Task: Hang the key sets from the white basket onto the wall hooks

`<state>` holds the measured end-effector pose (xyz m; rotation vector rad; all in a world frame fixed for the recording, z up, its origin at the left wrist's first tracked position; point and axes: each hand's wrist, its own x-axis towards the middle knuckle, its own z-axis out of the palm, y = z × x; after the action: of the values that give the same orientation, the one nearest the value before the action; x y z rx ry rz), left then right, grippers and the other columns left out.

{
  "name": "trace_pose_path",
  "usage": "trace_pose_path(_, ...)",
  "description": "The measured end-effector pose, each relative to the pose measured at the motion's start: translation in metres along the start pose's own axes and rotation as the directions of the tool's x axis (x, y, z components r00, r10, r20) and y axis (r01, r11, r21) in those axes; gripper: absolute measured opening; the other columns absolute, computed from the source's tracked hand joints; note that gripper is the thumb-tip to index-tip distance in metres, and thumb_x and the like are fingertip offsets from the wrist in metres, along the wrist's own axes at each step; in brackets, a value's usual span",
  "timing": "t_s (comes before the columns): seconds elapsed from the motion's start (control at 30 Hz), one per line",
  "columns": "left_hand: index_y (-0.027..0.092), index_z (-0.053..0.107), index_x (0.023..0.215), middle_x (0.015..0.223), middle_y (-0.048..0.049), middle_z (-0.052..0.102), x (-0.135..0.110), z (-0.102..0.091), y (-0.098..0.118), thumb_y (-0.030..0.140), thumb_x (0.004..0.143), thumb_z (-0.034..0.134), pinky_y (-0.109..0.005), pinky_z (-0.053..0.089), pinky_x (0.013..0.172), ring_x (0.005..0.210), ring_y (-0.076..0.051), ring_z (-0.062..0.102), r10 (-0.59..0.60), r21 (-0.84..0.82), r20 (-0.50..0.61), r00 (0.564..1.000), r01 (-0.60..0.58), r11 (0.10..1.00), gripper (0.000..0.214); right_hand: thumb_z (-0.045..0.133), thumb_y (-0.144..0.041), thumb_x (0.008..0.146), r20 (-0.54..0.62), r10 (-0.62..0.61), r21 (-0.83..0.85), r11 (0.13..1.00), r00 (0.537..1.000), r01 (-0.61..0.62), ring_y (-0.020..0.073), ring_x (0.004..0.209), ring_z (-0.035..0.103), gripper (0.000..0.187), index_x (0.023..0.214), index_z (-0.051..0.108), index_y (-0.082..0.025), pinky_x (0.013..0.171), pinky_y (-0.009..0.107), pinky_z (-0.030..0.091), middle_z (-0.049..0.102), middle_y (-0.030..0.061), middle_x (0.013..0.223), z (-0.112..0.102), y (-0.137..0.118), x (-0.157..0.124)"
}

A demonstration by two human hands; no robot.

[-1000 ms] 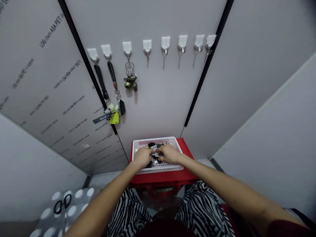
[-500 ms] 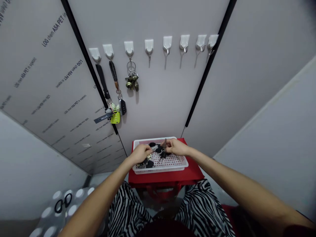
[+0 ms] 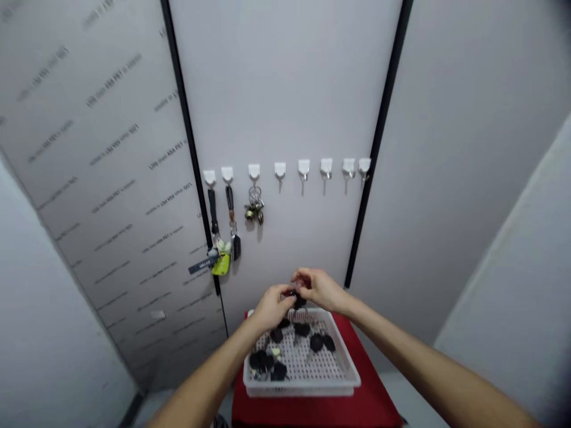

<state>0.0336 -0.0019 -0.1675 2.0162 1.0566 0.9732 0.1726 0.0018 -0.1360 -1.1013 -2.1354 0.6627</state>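
Observation:
My left hand (image 3: pixel 272 308) and my right hand (image 3: pixel 323 291) meet over the far edge of a white plastic basket (image 3: pixel 300 390). Between them is a bunch of black-headed keys (image 3: pixel 298 300), with the fingers of both hands closed on it. The grip is partly blurred, and the upper part of the bunch is hidden by the fingers. Below, more black-headed keys (image 3: pixel 316 342) lie loose in the basket, and a darker cluster of keys (image 3: pixel 262 361) fills its near left corner.
White adhesive hooks (image 3: pixel 304 167) run in a row along the grey wall. A black strap with a yellow-green fob (image 3: pixel 222 264), a car key on a braided strap (image 3: pixel 235 247) and a ring of brass-coloured pieces (image 3: pixel 254 212) hang at the left. The basket stands on a red surface (image 3: pixel 357 351).
Both hands have risen out of the basket, bringing a bunch of black keys up together. My view has tilted upward, so the hooks and basket appear lower.

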Motion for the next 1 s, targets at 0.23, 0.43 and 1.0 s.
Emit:
trace_pose_path(0.23,0.009,0.054,0.075,0.072,-0.006,0.058,0.057,-0.058,0.061,0.02,0.06,0.047,-0.023,0.039,0.063,0.064,-0.011,0.05,-0.008,-0.105,-0.397,0.918,-0.037,0.994,0.02,0.045,-0.015,0.055,-0.312,-0.09,0.051,0.992,0.946,0.111,0.0064,0.05,0.042,0.009,0.064,0.047,-0.014,0.05,0.019,0.035,0.047,-0.0022,0.054,-0.057,-0.057,0.069)
trace_pose_path(0.43,0.012,0.054,0.079,0.075,-0.0052,0.059,0.09,-0.097,0.102,0.019,0.061,0.046,-0.021,0.039,0.064,0.067,-0.01,0.052,0.052,0.014,-0.55,0.834,-0.053,0.999,0.02,0.047,-0.015,0.054,-0.539,-0.173,-0.055,0.984,0.824,0.17,0.0065,0.05,0.045,0.007,0.061,0.05,-0.014,0.053,0.02,0.038,0.05,-0.0023,0.054,-0.092,-0.094,0.112)
trace_pose_path(1.0,0.015,0.05,0.089,0.086,-0.0033,0.055,0.024,-0.062,0.054,0.014,0.064,0.041,-0.021,0.039,0.069,0.073,-0.009,0.05,0.228,0.446,-0.381,0.896,-0.037,0.894,0.027,0.041,-0.012,0.06,-0.548,-0.238,-0.395,0.919,0.802,0.003,0.0084,0.061,0.049,0.023,0.078,0.055,-0.013,0.063,0.021,0.037,0.057,0.0027,0.075,-0.061,-0.05,0.069)
